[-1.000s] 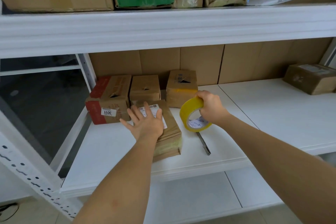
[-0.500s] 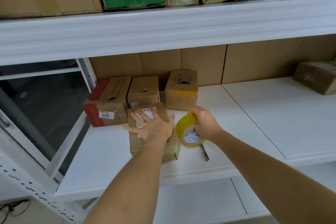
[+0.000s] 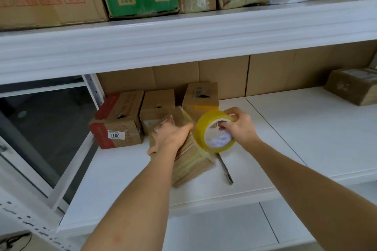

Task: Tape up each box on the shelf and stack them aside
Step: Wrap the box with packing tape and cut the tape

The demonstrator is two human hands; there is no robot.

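matt cardboard box [image 3: 189, 161], glossy plastic tape roll [image 3: 216, 131]

Left hand [image 3: 170, 137] lies flat (fingers spread); right hand [image 3: 239, 126] curled, gripping.

A white shelf [image 3: 126, 179] is carrying 3 cardboard boxes [image 3: 158, 101] standing in a row at the back and a tilted box [image 3: 193, 161] sitting in front of them. A knife [image 3: 225, 167] is lying just beside the tilted box, and another box [image 3: 350, 87] is sitting well apart at the far right.
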